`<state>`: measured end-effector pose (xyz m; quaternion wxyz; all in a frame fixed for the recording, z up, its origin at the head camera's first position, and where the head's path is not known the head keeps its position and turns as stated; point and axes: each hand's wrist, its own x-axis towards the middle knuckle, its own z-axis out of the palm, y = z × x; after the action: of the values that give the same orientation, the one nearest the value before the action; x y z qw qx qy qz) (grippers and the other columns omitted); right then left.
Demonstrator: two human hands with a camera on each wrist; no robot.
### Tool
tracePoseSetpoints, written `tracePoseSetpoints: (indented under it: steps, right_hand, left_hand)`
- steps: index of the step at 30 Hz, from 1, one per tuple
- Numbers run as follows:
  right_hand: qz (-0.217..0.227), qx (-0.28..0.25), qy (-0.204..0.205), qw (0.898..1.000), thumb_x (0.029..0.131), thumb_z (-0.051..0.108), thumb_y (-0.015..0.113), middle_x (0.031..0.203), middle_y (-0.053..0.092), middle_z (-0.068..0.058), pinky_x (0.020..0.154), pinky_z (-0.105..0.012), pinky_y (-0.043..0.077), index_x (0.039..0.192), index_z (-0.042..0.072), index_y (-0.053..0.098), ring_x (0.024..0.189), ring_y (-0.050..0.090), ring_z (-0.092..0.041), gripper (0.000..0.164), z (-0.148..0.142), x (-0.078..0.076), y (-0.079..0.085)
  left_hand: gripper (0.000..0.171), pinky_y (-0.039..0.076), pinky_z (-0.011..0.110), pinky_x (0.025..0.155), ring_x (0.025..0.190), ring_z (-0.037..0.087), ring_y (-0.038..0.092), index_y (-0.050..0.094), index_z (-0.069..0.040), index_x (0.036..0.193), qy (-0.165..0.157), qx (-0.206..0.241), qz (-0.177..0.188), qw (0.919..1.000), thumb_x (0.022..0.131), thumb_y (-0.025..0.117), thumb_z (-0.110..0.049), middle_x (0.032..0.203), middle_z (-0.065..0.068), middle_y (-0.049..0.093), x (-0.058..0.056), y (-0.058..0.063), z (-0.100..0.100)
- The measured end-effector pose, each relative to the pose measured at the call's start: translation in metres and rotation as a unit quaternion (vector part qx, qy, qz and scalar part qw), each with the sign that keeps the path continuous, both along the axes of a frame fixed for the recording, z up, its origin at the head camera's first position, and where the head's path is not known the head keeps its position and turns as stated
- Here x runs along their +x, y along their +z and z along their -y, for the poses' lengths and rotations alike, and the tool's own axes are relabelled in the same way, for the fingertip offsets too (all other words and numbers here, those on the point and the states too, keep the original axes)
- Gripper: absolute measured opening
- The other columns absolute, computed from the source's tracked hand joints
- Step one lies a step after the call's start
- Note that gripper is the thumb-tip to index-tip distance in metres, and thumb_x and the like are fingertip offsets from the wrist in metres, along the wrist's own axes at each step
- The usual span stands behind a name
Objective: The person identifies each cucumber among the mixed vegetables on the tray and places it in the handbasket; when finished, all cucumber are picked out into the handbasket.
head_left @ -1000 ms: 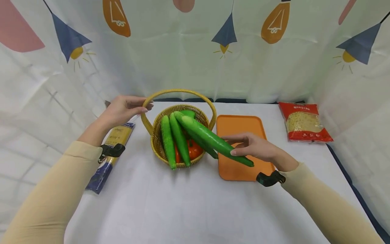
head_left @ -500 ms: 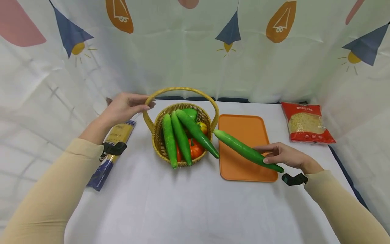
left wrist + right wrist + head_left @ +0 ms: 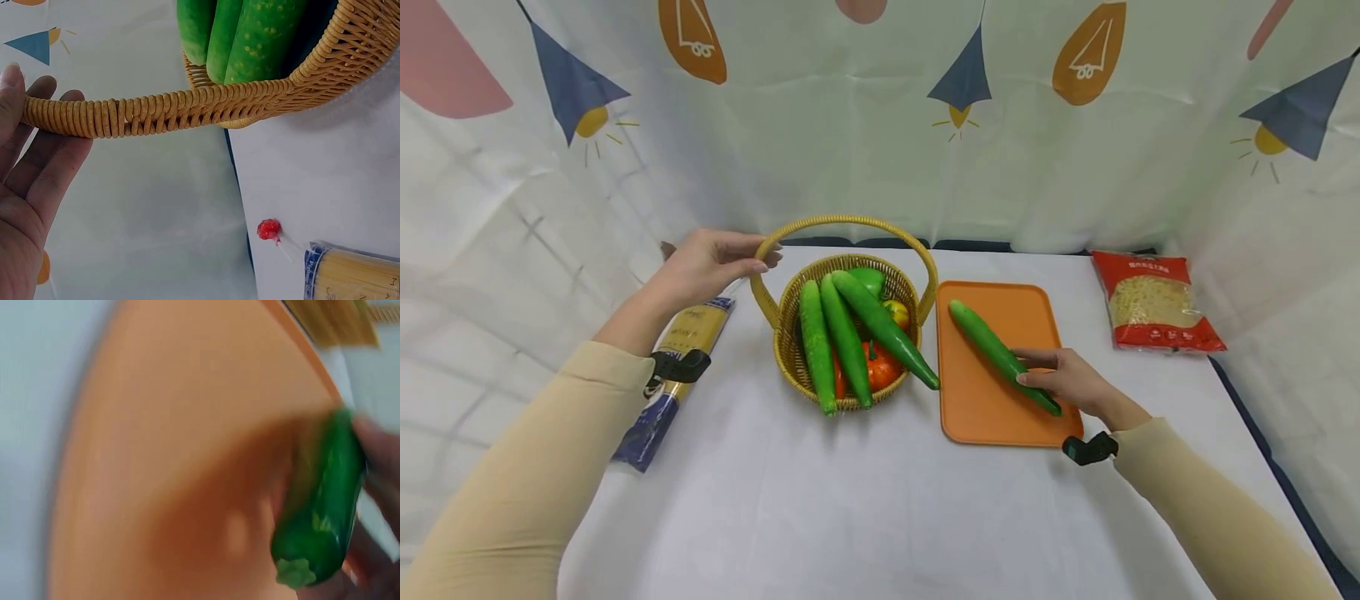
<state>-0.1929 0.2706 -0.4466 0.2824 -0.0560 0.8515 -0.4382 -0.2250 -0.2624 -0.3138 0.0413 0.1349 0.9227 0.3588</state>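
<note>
Left sleeve (image 3: pixel 535 454) pale beige, plain, close-fitting, lightly creased, by table's (image 3: pixel 820 517) near left corner, right sleeve (image 3: pixel 1213 504) matching, by near right corner, left wrist camera (image 3: pixel 683 367) black, curved, on dark strap (image 3: pixel 656 377), right wrist camera (image 3: pixel 1090 448) black, curved, left hand (image 3: pixel 703 262) bare, right hand (image 3: pixel 1066 379) bare.

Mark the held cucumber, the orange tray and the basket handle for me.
Held cucumber (image 3: pixel 996 350), head view: middle of its body.
Orange tray (image 3: pixel 974 412), head view: bare front area.
Basket handle (image 3: pixel 159 111), left wrist view: woven middle stretch.
</note>
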Motion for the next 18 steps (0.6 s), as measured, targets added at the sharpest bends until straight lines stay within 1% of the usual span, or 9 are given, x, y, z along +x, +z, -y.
tracePoseSetpoints:
  steps: [1,4,9,13,16,18]
  right_hand:
    - [-0.006,-0.001,-0.014,1.000,0.100,0.030,0.068,0.155,0.045,-0.026,0.101,-0.039,0.057,0.155,0.009,0.046,0.132,0.051,-0.038,0.063,0.010,0.002,-0.003]
    - [-0.006,-0.011,-0.071,0.997,0.100,0.026,0.068,0.154,0.048,-0.025,0.102,-0.044,0.057,0.155,0.010,0.045,0.134,0.053,-0.039,0.062,0.042,0.006,-0.011]
    - [-0.011,-0.004,-0.160,0.987,0.099,0.023,0.069,0.146,0.056,-0.024,0.105,-0.050,0.056,0.154,0.012,0.048,0.129,0.059,-0.038,0.061,0.085,0.012,-0.016]
    - [-0.012,-0.005,-0.200,0.980,0.098,0.023,0.070,0.142,0.060,-0.024,0.102,-0.046,0.058,0.153,0.012,0.048,0.123,0.063,-0.036,0.061,0.106,0.013,-0.018]
    - [-0.006,-0.021,-0.215,0.976,0.097,0.022,0.071,0.141,0.061,-0.024,0.100,-0.043,0.060,0.154,0.011,0.047,0.122,0.065,-0.035,0.062,0.115,0.014,-0.019]
    - [-0.002,-0.036,-0.224,0.974,0.096,0.020,0.072,0.142,0.062,-0.023,0.100,-0.044,0.060,0.154,0.010,0.046,0.122,0.066,-0.035,0.064,0.119,0.014,-0.019]
  left_hand:
    - [0.040,0.059,0.039,0.099,0.122,0.035,0.067,0.061,-0.007,0.142,0.000,0.001,0.002,1.0000,0.102,0.063,-0.012,0.130,0.017,0.070,0.000,0.000,0.000]
    - [0.040,0.059,0.036,0.098,0.123,0.035,0.067,0.062,-0.007,0.142,0.000,0.002,0.004,1.0000,0.102,0.063,-0.012,0.131,0.017,0.070,0.000,0.000,0.000]
    - [0.041,0.058,0.041,0.100,0.123,0.035,0.067,0.061,-0.007,0.142,0.001,0.006,0.006,1.0000,0.102,0.063,-0.013,0.132,0.018,0.069,0.000,0.000,-0.001]
    - [0.041,0.057,0.045,0.102,0.124,0.035,0.066,0.060,-0.006,0.143,0.000,0.005,0.005,1.0000,0.102,0.063,-0.013,0.132,0.018,0.069,0.000,0.001,-0.002]
    - [0.041,0.057,0.046,0.101,0.123,0.036,0.066,0.060,-0.006,0.143,-0.001,0.004,0.002,1.0000,0.103,0.063,-0.013,0.132,0.018,0.069,0.001,0.001,-0.002]
    - [0.040,0.057,0.045,0.101,0.123,0.036,0.067,0.061,-0.006,0.143,-0.001,0.003,0.001,1.0000,0.103,0.062,-0.013,0.132,0.019,0.069,0.001,0.001,-0.001]
